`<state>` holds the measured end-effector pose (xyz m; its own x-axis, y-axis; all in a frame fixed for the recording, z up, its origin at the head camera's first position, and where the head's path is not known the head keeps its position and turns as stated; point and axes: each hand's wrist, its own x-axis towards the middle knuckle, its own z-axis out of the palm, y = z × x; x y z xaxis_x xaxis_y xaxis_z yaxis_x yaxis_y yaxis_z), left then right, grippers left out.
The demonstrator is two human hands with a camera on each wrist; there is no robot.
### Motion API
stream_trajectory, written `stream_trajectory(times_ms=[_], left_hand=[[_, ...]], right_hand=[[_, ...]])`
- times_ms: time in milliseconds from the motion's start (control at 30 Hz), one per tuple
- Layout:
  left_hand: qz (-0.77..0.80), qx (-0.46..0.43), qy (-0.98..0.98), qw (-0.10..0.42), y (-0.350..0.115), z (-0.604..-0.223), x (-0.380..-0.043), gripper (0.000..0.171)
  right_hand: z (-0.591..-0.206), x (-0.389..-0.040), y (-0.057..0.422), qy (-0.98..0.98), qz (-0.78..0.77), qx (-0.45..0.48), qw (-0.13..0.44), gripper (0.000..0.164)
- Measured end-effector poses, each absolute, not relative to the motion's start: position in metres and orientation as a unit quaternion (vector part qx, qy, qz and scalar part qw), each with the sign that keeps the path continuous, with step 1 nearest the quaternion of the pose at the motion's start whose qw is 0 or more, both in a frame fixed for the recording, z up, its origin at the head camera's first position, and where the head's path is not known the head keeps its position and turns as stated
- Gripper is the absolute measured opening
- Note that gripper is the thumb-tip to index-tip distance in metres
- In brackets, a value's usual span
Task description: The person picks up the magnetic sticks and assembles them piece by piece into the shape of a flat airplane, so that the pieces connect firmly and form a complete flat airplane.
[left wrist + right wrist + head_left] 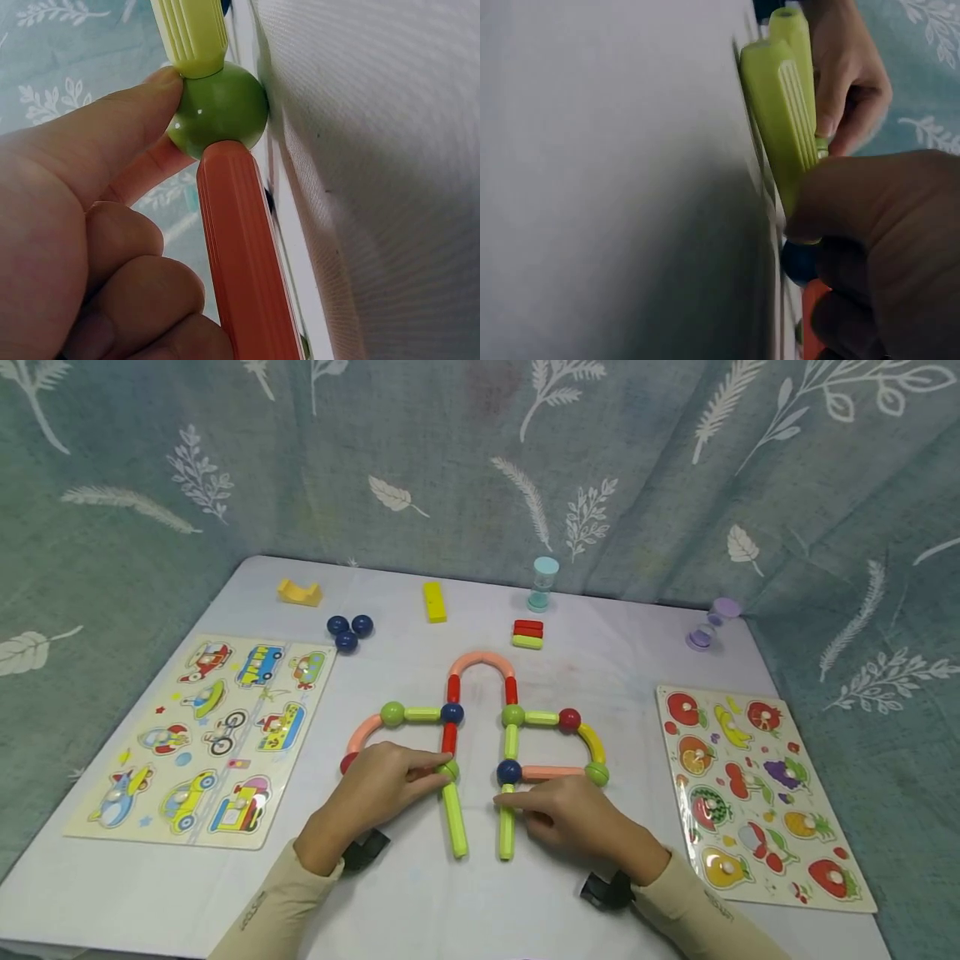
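Observation:
A flat figure of magnetic rods and balls lies on the white table. My left hand (386, 781) pinches a green ball (221, 109) between thumb and fingertip at the figure's lower left. From that ball a light green rod (454, 822) runs toward me, and an orange rod (244, 255) also meets it. My right hand (573, 810) grips another light green rod (780, 112) near its upper end, just below a dark blue ball (508, 771). A salmon arch (482, 658) joins the two sides at the top, above red rods (453, 687).
To the left lies a vehicle puzzle board (251, 760), to the right a fruit puzzle board (750, 793). Behind the figure are dark blue balls (347, 641), short red and green rods (528, 635), a yellow block (434, 602), a yellow curved piece (299, 593) and two sand timers (542, 585).

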<state>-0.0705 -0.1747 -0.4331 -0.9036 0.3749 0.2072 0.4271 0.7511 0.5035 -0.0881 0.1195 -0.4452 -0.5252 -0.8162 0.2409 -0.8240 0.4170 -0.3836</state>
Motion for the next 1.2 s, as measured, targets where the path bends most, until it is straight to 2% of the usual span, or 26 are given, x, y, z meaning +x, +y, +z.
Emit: stream_trajectory(times_ms=[167,533,1200], left_hand=[[-0.278,-0.212,-0.936,0.045,-0.175,-0.434,-0.071,0.032],[-0.275,-0.215,-0.936,0.049,-0.174,-0.433,-0.072,0.032],[-0.264,-0.211,-0.940,0.038,-0.174,-0.431,-0.072,0.033]], right_hand=[[-0.449,-0.088,0.122,-0.831,0.258,0.492,-0.019,0.034],[-0.455,-0.092,0.117,-0.814,0.272,0.513,0.001,0.033],[-0.470,-0.090,0.111,-0.805,0.331,0.492,-0.014,0.035]])
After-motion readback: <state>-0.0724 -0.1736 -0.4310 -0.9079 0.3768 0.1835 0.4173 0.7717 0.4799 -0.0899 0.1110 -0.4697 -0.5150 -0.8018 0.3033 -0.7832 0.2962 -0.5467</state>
